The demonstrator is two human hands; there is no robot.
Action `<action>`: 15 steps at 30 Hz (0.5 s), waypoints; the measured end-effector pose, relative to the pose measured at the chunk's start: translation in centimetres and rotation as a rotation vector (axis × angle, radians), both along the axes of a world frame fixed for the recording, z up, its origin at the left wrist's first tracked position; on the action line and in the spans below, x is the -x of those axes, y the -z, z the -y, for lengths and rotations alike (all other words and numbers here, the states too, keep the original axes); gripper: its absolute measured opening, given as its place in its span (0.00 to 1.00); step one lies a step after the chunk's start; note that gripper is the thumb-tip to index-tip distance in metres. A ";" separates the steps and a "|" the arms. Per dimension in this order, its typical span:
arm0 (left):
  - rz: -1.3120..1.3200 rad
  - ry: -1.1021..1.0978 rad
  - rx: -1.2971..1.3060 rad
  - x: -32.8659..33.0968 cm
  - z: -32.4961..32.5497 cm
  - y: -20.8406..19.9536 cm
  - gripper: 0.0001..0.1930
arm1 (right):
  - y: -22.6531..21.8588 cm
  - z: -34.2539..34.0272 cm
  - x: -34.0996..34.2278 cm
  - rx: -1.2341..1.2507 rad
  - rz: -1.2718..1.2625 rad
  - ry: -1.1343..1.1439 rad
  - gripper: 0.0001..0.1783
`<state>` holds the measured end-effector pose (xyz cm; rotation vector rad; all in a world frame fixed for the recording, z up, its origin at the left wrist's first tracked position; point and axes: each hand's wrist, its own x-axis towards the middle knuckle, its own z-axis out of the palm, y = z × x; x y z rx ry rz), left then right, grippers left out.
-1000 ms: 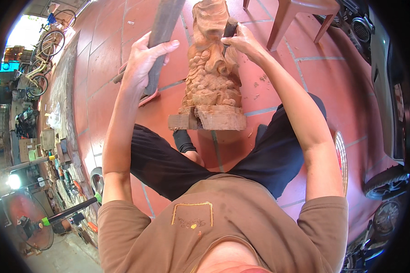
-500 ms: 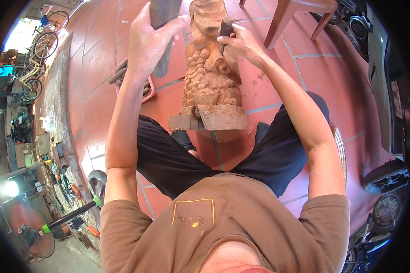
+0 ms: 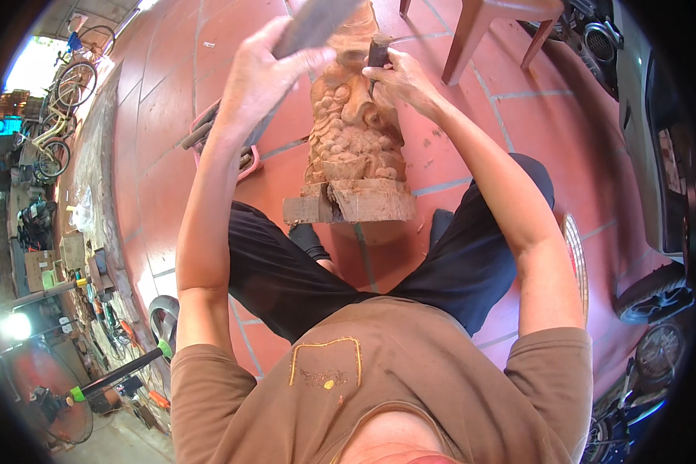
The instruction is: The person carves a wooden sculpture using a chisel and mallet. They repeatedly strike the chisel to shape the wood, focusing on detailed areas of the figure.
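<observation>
A wood carving (image 3: 354, 143) with rounded, knobbly relief lies in front of me, its flat, split base (image 3: 375, 204) towards my feet. My left hand (image 3: 264, 76) is closed round a dark wooden mallet (image 3: 317, 28), blurred and tilted so that its upper end leans right over the carving's far part. With thumb and fingers, my right hand (image 3: 404, 80) grips a chisel (image 3: 378, 54) by its short dark handle, whose top is worn. The chisel points down at the carving's upper right side; its cutting tip is too small to make out.
Beside the carving, a pink basket (image 3: 254, 164) of tool handles stands left on the red tiled floor (image 3: 162, 147). A brown plastic chair (image 3: 472, 39) is at the far right. Bicycles (image 3: 73, 81) and a fan (image 3: 54, 398) line the left; motorbike wheels (image 3: 653, 298) are at right.
The mallet has swung from nearly upright to a rightward tilt, nearer the chisel. My left hand has turned with it. The chisel stays at about the same place on the carving.
</observation>
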<state>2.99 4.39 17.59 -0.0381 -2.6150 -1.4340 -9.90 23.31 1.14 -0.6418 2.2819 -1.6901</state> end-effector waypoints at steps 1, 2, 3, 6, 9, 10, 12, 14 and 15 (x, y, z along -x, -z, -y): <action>-0.086 -0.007 -0.064 0.0 -0.4 -0.5 0.28 | 0.1 0.0 -0.1 0.015 -0.015 -0.015 0.24; -0.171 0.047 -0.149 0.3 -0.5 -0.6 0.20 | 0.2 0.0 -0.2 -0.003 -0.018 -0.007 0.24; -0.170 0.015 -0.108 0.4 -0.4 -0.6 0.20 | 0.1 0.1 -0.2 -0.020 -0.022 -0.001 0.24; -0.087 -0.036 0.034 0.6 -0.3 0.1 0.24 | 0.0 0.3 -0.4 -0.016 -0.062 0.006 0.25; 0.054 0.002 0.284 0.5 0.5 2.2 0.30 | -0.8 0.5 -0.8 -0.075 -0.035 0.012 0.26; 0.036 0.022 0.408 0.7 1.1 3.5 0.30 | -1.0 0.4 -1.0 -0.114 -0.007 0.013 0.26; 0.274 0.037 0.269 0.8 0.3 2.8 0.31 | -0.2 -0.3 -0.8 -0.050 -0.011 0.006 0.25; 0.220 0.024 0.170 0.2 0.0 2.6 0.30 | 0.2 -0.6 -0.9 0.016 0.014 0.006 0.23; 0.193 0.014 0.121 0.0 0.0 2.4 0.29 | 0.1 -0.7 -1.1 0.047 0.041 0.009 0.22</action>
